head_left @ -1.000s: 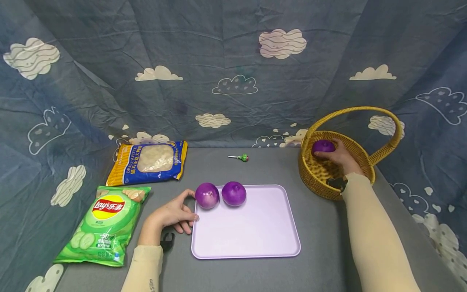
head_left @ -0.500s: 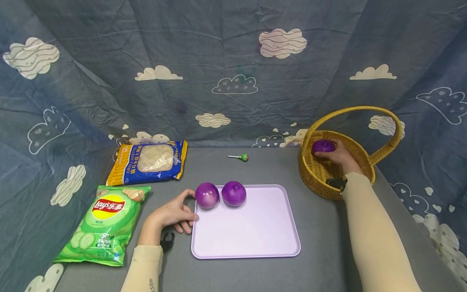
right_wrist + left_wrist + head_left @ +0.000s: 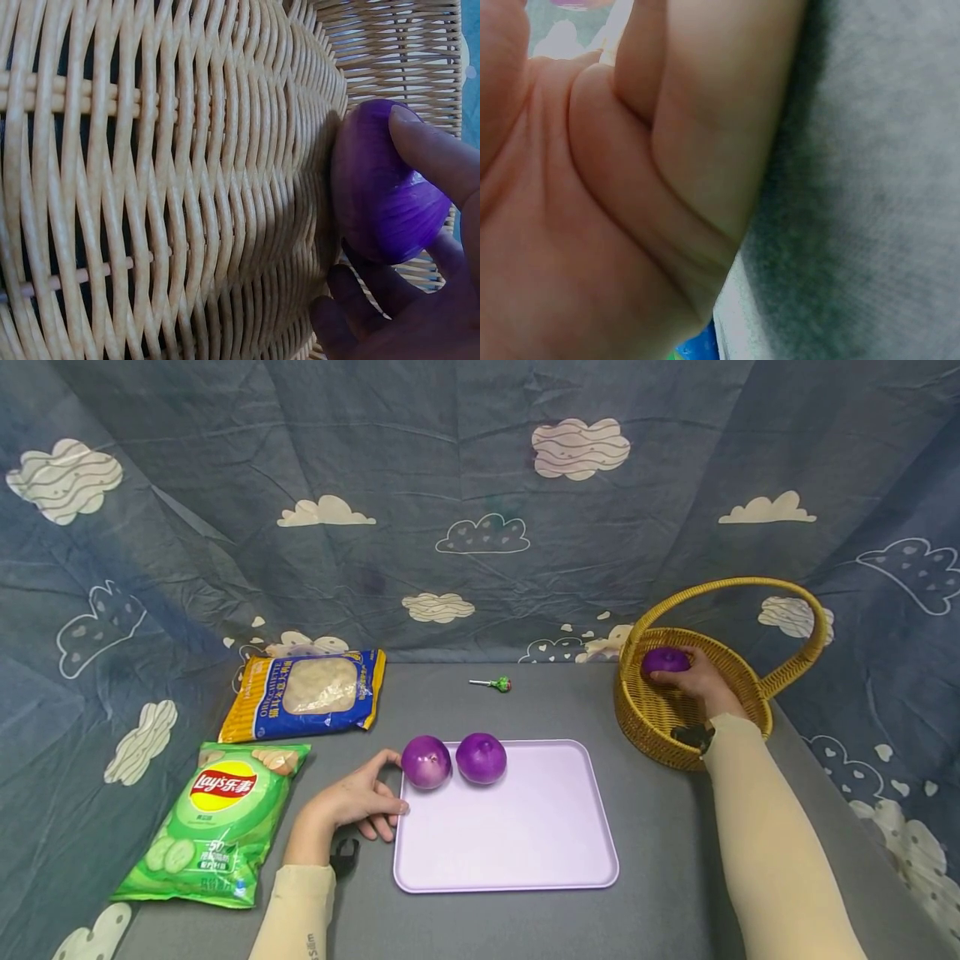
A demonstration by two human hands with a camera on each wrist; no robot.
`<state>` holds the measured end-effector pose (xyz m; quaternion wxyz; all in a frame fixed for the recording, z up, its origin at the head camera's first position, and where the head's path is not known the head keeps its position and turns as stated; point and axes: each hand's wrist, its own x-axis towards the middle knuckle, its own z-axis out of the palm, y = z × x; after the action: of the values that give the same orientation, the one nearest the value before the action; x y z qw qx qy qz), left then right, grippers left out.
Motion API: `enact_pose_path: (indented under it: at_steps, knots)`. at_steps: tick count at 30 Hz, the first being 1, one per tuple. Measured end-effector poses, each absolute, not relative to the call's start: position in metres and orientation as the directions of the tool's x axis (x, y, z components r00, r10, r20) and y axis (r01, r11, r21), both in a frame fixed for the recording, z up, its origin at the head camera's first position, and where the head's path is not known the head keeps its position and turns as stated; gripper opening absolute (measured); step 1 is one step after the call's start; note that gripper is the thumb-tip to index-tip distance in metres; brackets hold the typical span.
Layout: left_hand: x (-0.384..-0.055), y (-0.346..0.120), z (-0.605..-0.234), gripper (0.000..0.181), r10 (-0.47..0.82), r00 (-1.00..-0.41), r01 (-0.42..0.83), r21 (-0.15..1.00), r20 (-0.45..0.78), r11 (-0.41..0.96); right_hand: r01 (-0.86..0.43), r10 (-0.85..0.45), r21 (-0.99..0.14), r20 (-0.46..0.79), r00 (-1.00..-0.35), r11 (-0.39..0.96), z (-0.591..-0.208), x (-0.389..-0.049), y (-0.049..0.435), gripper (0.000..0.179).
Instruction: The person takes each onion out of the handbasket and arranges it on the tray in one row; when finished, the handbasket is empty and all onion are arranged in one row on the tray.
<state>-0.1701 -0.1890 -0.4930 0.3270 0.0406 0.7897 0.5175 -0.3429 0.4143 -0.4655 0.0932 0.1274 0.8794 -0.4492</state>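
Inside the wicker basket [image 3: 652, 735] at the right, my right hand [image 3: 705, 681] grips a purple onion [image 3: 665, 665]. In the right wrist view the thumb presses on top of this onion [image 3: 382, 187] and the fingers curl below it, close to the woven wall. Two more purple onions sit side by side at the back left of the lilac tray [image 3: 517, 835]: a lighter one [image 3: 425, 762] at the corner and a darker one [image 3: 481, 758]. At the tray's left edge rests my left hand [image 3: 360, 797], relaxed, thumb at the rim and forefinger beside the lighter onion.
A green bag of chips [image 3: 213, 827] lies on the left, with a blue and orange pasta bag [image 3: 307, 693] behind it. Toward the back middle is a lollipop [image 3: 498, 683]. The basket's tall handle [image 3: 738, 583] arches above my right hand. A cloud-patterned cloth [image 3: 450, 460] hangs behind.
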Motion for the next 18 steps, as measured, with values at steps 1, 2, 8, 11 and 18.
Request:
enact_pose_path:
  at_steps: [1,2,8,11,18]
  knots:
    - [-0.17,-0.189,-0.4933,0.072,0.402,-0.783,-0.274,0.844,-0.474,0.461,0.302,0.14,-0.77,-0.271,-0.952,0.562,-0.4659,-0.343,0.4144,0.101]
    - [-0.17,-0.189,-0.4934,0.072,0.402,-0.783,-0.274,0.844,-0.474,0.461,0.297,0.142,-0.773,-0.264,-0.954,0.56,-0.466,-0.3428,0.4144,0.101]
    - [-0.1699,-0.189,-0.4934,0.072,0.4,-0.784,-0.274,0.843,-0.475,0.463,0.289,0.185,-0.765,-0.222,-0.957,0.576,-0.4681,-0.3447,0.4154,0.101]
    - [-0.17,-0.1891,-0.4927,0.073,0.4,-0.785,-0.272,0.843,-0.473,0.464,0.278,0.206,-0.769,-0.193,-0.959,0.576,-0.4683,-0.345,0.4145,0.1]
    - [-0.1703,-0.1884,-0.4915,0.073,0.396,-0.786,-0.277,0.842,-0.476,0.463,0.232,0.21,-0.823,-0.14,-0.968,0.519,-0.4643,-0.3423,0.4094,0.096]
